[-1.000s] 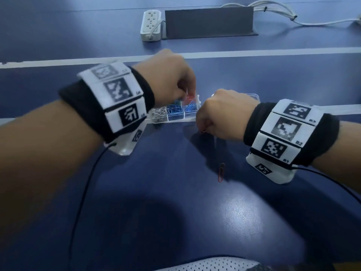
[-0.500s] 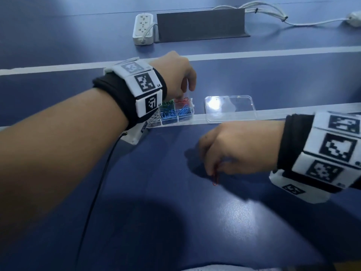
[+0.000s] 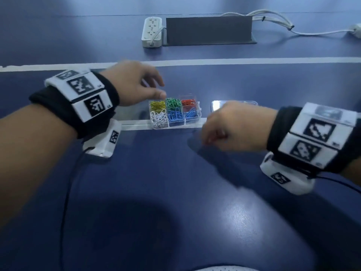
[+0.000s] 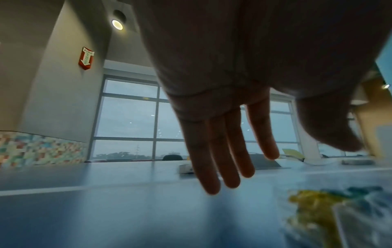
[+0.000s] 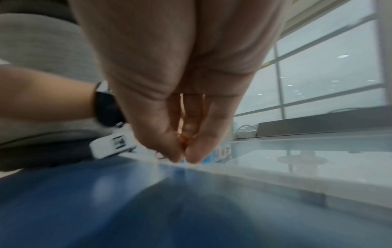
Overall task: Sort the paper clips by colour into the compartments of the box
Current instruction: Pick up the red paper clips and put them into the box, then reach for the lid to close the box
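Observation:
A clear compartment box (image 3: 198, 114) sits mid-table, holding yellow (image 3: 156, 105), green (image 3: 173, 102) and red clips (image 3: 188, 102) in the back row and white (image 3: 158, 118) and blue clips (image 3: 176, 115) in front. My left hand (image 3: 159, 89) hovers open at the box's back left corner; its straight fingers (image 4: 222, 167) hold nothing. My right hand (image 3: 207, 139) is just right of the box's front. Its thumb and fingers (image 5: 183, 159) pinch a red paper clip (image 5: 184, 141), which the hand hides in the head view.
The box's clear lid (image 3: 252, 103) lies flat to its right, partly behind my right hand. Far back are a white power strip (image 3: 152, 32), a dark grey panel (image 3: 209, 30) and white cables (image 3: 273, 20). White tape lines (image 3: 254, 60) cross the blue table.
My right hand reached down to the red clip lying nearer me, pinched it and lifted it towards the box. My left hand left the red compartment, opened and drew back left.

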Demonstrator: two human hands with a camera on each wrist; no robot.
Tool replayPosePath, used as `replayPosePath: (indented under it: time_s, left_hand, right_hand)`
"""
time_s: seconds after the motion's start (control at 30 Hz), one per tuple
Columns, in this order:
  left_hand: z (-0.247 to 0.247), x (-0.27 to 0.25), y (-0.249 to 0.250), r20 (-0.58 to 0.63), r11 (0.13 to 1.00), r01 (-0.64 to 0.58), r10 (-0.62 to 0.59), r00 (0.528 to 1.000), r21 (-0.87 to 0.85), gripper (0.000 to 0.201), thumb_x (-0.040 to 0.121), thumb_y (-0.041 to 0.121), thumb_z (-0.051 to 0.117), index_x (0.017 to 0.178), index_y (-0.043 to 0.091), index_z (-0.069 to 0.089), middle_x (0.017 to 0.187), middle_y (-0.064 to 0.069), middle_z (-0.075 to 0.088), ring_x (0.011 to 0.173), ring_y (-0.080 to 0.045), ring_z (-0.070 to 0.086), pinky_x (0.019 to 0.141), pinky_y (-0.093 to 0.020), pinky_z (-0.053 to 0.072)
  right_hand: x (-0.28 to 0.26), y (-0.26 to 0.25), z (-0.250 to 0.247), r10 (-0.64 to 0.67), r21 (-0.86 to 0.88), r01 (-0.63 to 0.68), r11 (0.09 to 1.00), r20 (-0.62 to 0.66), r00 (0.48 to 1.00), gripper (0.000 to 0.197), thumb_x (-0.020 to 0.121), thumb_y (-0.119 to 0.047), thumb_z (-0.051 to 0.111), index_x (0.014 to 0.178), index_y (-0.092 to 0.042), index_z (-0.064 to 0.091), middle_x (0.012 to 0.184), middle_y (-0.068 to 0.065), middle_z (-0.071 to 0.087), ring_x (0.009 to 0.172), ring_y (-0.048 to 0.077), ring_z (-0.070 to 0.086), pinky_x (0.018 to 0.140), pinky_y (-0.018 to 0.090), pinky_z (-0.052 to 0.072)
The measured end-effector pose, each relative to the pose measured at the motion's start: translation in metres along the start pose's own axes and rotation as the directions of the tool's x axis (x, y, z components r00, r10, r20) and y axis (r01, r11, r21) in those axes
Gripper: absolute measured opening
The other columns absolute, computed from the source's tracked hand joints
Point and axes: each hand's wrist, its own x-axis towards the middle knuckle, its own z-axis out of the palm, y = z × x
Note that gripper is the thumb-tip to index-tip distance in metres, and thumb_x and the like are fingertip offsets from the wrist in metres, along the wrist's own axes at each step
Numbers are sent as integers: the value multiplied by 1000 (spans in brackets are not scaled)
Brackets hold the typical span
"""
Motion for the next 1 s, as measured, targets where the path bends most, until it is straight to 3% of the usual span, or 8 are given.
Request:
replayPosePath:
  time_s: [0.1, 0.2, 0.3, 0.43, 0.63, 0.9, 0.97, 1.0]
  left_hand:
    - [3, -14, -18, 185, 995, 89, -97, 978, 53, 86, 44, 69, 61, 122, 32, 52, 116, 5, 63, 107, -16, 60, 101, -33, 42]
    - [5, -16, -21, 244, 988, 97, -125, 962, 122, 96, 42, 68, 69, 128, 34, 43, 124, 4, 60, 113, -18, 56, 100, -31, 40]
    - [12, -10, -17, 221, 972, 52, -104, 970, 230, 96, 48, 65, 76, 130, 31, 39, 119, 2, 62, 107, -22, 57, 97, -36, 45]
    - [20, -4, -18, 168, 958, 50, -101, 981, 282, 102, 44, 73, 73, 129, 28, 38, 116, 0, 62, 105, -27, 57, 92, -43, 49]
    - [18, -2, -19, 145, 957, 67, -112, 983, 284, 93, 42, 74, 72, 121, 33, 46, 111, 1, 64, 101, -26, 58, 88, -41, 51]
    - [15, -4, -23, 144, 973, 88, -120, 982, 212, 96, 43, 69, 75, 125, 31, 44, 117, 1, 63, 107, -25, 57, 94, -42, 48]
    - [14, -3, -24, 151, 976, 86, -118, 981, 202, 94, 45, 66, 77, 125, 30, 44, 116, 3, 63, 107, -24, 57, 95, -42, 48]
    - [13, -3, -25, 155, 976, 86, -118, 981, 199, 94, 45, 65, 77, 125, 30, 44, 115, 3, 64, 107, -24, 57, 95, -42, 48]
  right_hand:
    - [26, 9, -19, 197, 58, -189, 980, -236, 951, 25, 75, -11, 61, 94, -21, 74, 73, -5, 61, 76, 17, 59, 72, 18, 37]
    - [51, 8, -32, 325, 128, -302, 945, -246, 913, 19, 77, -13, 64, 91, -18, 75, 61, -10, 55, 74, 15, 54, 69, 20, 38]
    - [69, 5, -36, 392, 143, -369, 918, -207, 896, 14, 78, -12, 64, 86, -19, 74, 56, -11, 56, 74, 18, 65, 66, 23, 51]
    - [79, 5, -39, 414, 136, -394, 909, -182, 892, 13, 75, -16, 72, 88, -19, 73, 68, -3, 65, 77, 20, 69, 77, 31, 57]
    - [80, 3, -42, 377, 152, -350, 925, -224, 899, 21, 76, -14, 72, 96, -21, 73, 80, -2, 65, 81, 18, 63, 78, 26, 50]
    - [67, 10, -45, 344, 142, -316, 938, -259, 903, 19, 82, -11, 60, 91, -24, 70, 82, -3, 70, 63, 7, 63, 74, 23, 47]
    - [58, 21, -46, 346, 34, -347, 937, -211, 914, 16, 78, -22, 69, 95, -24, 68, 86, -4, 67, 77, 15, 64, 80, 26, 46]
    - [52, 26, -45, 372, -18, -378, 926, -138, 918, 29, 73, -31, 74, 100, -25, 65, 90, -5, 64, 87, 20, 64, 83, 30, 48]
